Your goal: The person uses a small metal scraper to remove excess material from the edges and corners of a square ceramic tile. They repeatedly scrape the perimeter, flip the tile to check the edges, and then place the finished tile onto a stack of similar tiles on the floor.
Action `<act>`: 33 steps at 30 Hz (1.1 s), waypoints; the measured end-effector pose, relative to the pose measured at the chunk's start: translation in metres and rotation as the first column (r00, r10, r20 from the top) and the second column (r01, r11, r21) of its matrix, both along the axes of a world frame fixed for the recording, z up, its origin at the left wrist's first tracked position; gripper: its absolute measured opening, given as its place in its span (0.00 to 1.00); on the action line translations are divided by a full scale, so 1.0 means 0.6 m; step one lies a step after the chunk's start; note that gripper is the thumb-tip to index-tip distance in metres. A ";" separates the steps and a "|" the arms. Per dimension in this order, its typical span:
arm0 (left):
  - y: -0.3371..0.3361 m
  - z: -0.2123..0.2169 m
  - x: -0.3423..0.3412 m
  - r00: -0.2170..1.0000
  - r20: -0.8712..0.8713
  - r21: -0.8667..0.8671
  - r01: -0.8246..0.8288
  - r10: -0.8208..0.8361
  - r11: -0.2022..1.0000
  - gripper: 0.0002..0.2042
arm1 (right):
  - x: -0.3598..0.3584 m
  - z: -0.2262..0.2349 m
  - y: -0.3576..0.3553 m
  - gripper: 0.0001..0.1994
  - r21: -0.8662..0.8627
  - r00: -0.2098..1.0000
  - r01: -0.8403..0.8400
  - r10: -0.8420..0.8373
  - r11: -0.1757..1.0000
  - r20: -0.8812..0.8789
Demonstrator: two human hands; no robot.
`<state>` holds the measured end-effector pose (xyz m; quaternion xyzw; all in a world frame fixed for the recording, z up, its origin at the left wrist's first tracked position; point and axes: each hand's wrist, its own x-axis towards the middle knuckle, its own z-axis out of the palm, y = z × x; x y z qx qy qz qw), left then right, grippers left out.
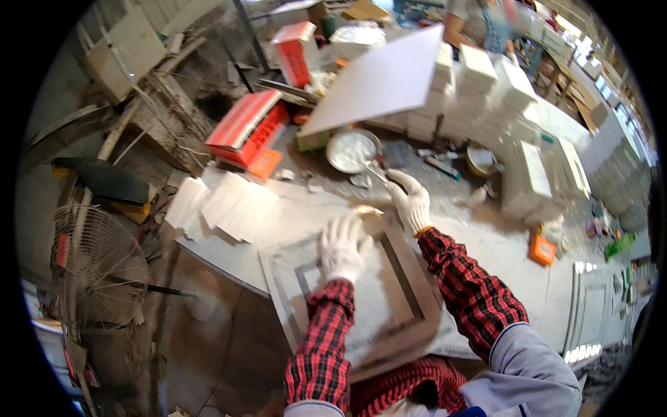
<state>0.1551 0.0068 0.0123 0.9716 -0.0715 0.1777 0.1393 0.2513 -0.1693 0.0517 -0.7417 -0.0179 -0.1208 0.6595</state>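
Note:
My left hand (342,247), in a white knit glove, lies flat with fingers spread on a framed cabinet door panel (410,271). The panel is whitish with a grey-brown recessed border and rests at an angle on the worktable. Beyond its far right corner, my right hand (410,199), also gloved, pinches a small metal putty knife (376,171). The knife's tip points toward a round bowl of white paste (353,151), close to its near rim. Whether the tip touches the bowl I cannot tell.
White sheets (240,205) lie left of the panel. A red-and-white box (246,128) and a tilted white board (382,80) stand behind. Stacked white blocks (524,181) and an orange container (542,250) are at right. A wire fan guard (97,267) stands left; another person (486,28) is far back.

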 end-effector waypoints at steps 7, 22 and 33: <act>0.000 -0.020 -0.001 0.997 0.070 0.058 0.015 -0.020 0.998 0.22 | -0.285 0.059 -0.229 0.15 -0.116 0.975 -0.137 0.113 0.984 -0.189; -0.107 -0.024 -0.175 0.989 0.045 -0.021 0.143 -0.142 0.989 0.26 | -0.584 0.020 -0.367 0.14 -0.559 0.996 -0.034 -0.017 0.829 -0.087; -0.194 0.017 -0.361 0.962 -0.074 -0.136 0.252 -0.264 0.958 0.29 | -0.579 0.010 -0.370 0.12 -0.801 0.993 -0.055 0.120 0.597 0.021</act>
